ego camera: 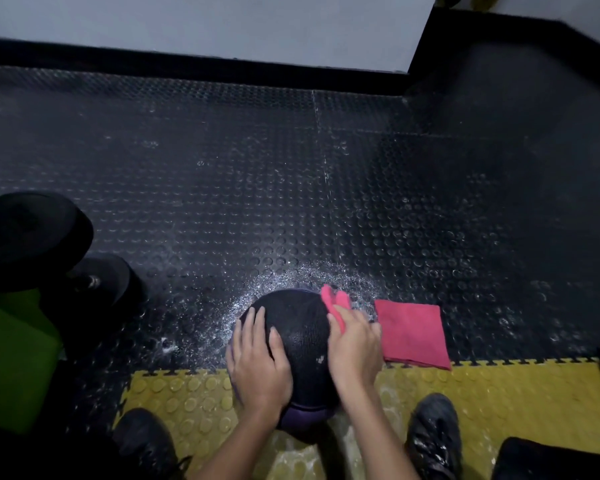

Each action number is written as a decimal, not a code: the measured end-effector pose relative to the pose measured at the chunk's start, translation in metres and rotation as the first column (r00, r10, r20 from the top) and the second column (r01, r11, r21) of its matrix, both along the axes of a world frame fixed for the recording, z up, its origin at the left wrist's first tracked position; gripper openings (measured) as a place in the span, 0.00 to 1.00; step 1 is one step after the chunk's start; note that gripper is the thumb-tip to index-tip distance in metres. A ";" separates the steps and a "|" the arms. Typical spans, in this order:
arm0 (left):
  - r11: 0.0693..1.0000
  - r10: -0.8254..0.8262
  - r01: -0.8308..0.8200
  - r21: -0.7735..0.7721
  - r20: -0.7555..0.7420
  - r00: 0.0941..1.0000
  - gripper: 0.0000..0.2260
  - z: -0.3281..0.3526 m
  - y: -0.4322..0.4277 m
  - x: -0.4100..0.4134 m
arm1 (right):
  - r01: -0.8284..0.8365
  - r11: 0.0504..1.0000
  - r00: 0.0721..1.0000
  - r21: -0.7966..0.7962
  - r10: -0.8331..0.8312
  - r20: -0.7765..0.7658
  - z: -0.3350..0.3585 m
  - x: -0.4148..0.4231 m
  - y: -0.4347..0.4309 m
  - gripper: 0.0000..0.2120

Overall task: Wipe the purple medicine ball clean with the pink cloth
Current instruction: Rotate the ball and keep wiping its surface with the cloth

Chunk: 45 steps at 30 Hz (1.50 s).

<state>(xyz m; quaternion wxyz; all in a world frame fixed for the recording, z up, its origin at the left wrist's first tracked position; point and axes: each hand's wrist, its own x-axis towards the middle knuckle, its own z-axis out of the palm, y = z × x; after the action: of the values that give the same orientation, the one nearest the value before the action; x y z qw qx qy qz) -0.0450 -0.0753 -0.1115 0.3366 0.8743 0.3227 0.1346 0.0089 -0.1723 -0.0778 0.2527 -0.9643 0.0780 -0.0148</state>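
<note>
The dark purple medicine ball (300, 330) sits on the floor between my feet, at the seam of black and yellow matting. My left hand (258, 362) lies flat on its left side, fingers spread, steadying it. My right hand (355, 344) presses a pink cloth (333, 301) against the ball's upper right side; only the cloth's top corner pokes out beyond my fingers. A second pink cloth (412, 336), folded square, lies flat on the floor just right of the ball.
White powder or spray (291, 275) is scattered on the studded black mat around the ball. Dark dumbbell heads (32, 233) and a green block (11, 358) stand at the left. My shoes (433, 438) rest on the yellow mat (516, 400). A wall (222, 26) runs along the back.
</note>
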 end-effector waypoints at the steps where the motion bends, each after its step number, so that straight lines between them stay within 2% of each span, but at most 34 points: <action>1: 1.000 0.006 -0.006 -0.006 0.026 1.000 0.28 -0.002 0.001 -0.006 | -0.073 0.997 0.989 -0.016 0.074 0.129 0.004 -0.011 0.008 0.12; 2: 1.000 0.012 -0.011 -0.009 0.065 0.998 0.27 -0.006 0.004 -0.012 | -0.136 0.990 0.966 -0.022 0.138 0.219 0.003 -0.021 0.012 0.11; 4: 0.998 0.040 -0.034 -0.050 0.123 0.992 0.25 -0.007 0.016 -0.017 | -0.215 0.976 0.936 -0.026 0.214 0.281 -0.006 -0.028 0.011 0.11; 6: 0.975 0.114 -0.096 -0.203 0.077 0.991 0.17 0.003 0.026 -0.010 | -0.146 0.986 0.980 0.075 0.134 0.149 -0.010 -0.016 -0.002 0.10; 8: 0.908 0.224 -0.229 -0.352 -0.056 0.973 0.11 0.011 0.029 0.008 | 0.044 0.976 0.996 0.214 -0.027 -0.082 -0.010 0.000 -0.014 0.13; 9: 0.908 0.226 -0.252 -0.334 -0.115 0.967 0.13 0.013 0.025 0.014 | 0.098 0.977 0.987 0.190 -0.071 -0.146 -0.007 0.007 -0.017 0.13; 11: 0.954 0.178 -0.204 -0.221 -0.131 0.975 0.18 0.014 0.010 0.017 | 0.012 0.998 0.989 0.055 -0.004 -0.148 0.004 0.008 -0.012 0.13; 14: 0.986 0.128 -0.141 -0.094 -0.132 0.983 0.24 0.006 -0.005 0.011 | -0.319 0.942 0.944 -0.103 0.326 0.053 0.015 -0.010 0.013 0.12; 16: 0.994 0.100 -0.105 -0.043 -0.099 0.990 0.31 0.004 -0.005 0.007 | -0.393 0.913 0.907 -0.105 0.404 0.117 0.016 -0.007 0.015 0.10; 17: 0.995 0.094 -0.097 -0.030 -0.083 0.992 0.34 0.004 -0.005 0.005 | -0.380 0.922 0.920 -0.066 0.385 0.071 0.013 0.004 0.010 0.11; 19: 0.996 0.081 -0.082 -0.020 -0.076 0.994 0.36 0.002 -0.007 0.002 | -0.286 0.957 0.952 -0.034 0.280 -0.124 0.002 0.032 -0.004 0.12; 21: 0.998 0.058 -0.059 -0.011 -0.087 0.995 0.37 0.002 -0.011 0.003 | -0.135 0.991 0.939 0.023 0.135 -0.315 0.000 0.054 -0.015 0.12; 23: 0.999 0.036 -0.036 -0.004 -0.114 0.993 0.37 0.003 -0.012 0.006 | -0.062 0.997 0.933 0.048 0.075 -0.351 0.004 0.059 -0.010 0.12; 24: 1.000 0.029 -0.029 0.000 -0.121 0.992 0.37 0.003 -0.011 0.008 | -0.113 0.994 0.942 0.005 0.109 -0.316 0.007 0.054 -0.002 0.12; 26: 0.999 0.042 -0.041 0.007 -0.107 0.993 0.36 0.002 -0.008 0.008 | -0.327 0.935 0.931 -0.134 0.295 -0.213 0.019 0.034 0.017 0.13; 28: 0.998 0.058 -0.059 -0.014 -0.096 0.994 0.35 0.001 -0.003 0.004 | -0.520 0.839 0.854 -0.162 0.504 -0.133 0.031 0.014 0.032 0.13; 30: 0.997 0.055 -0.059 -0.045 -0.081 0.995 0.33 0.000 0.000 0.001 | -0.581 0.800 0.813 -0.148 0.565 -0.138 0.029 0.015 0.033 0.13; 32: 0.998 0.050 -0.051 -0.026 -0.057 0.997 0.31 0.001 -0.001 0.001 | -0.499 0.856 0.861 -0.136 0.472 -0.188 0.020 0.035 0.024 0.12; 35: 1.000 -0.011 0.011 -0.005 -0.083 0.996 0.32 0.004 -0.009 0.001 | -0.276 0.958 0.901 -0.074 0.231 -0.367 0.023 0.064 0.007 0.13; 37: 0.998 -0.058 0.059 0.007 -0.115 0.992 0.32 0.007 -0.011 0.003 | -0.209 0.975 0.901 -0.080 0.160 -0.403 0.026 0.066 0.010 0.13; 38: 0.996 -0.086 0.088 0.017 -0.122 0.989 0.29 0.007 -0.011 0.004 | -0.232 0.963 0.914 -0.134 0.169 -0.369 0.027 0.060 0.015 0.13; 40: 0.991 -0.116 0.123 0.049 -0.141 0.983 0.24 0.006 -0.010 0.003 | -0.383 0.890 0.912 -0.246 0.322 -0.256 0.027 0.036 0.032 0.14; 43: 0.985 -0.121 0.137 0.108 -0.140 0.983 0.23 0.000 -0.008 -0.003 | -0.656 0.724 0.755 -0.213 0.623 -0.205 0.027 0.014 0.046 0.14; 45: 0.987 -0.107 0.118 0.106 -0.108 0.988 0.23 0.000 -0.008 -0.004 | -0.649 0.737 0.760 -0.187 0.617 -0.205 0.027 0.032 0.038 0.13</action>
<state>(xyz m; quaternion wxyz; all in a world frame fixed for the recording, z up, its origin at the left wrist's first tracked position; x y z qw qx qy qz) -0.0491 -0.0829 -0.1114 0.2770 0.9144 0.2816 0.0885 0.0409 -0.1345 -0.0513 0.1149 -0.9555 -0.2413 0.1251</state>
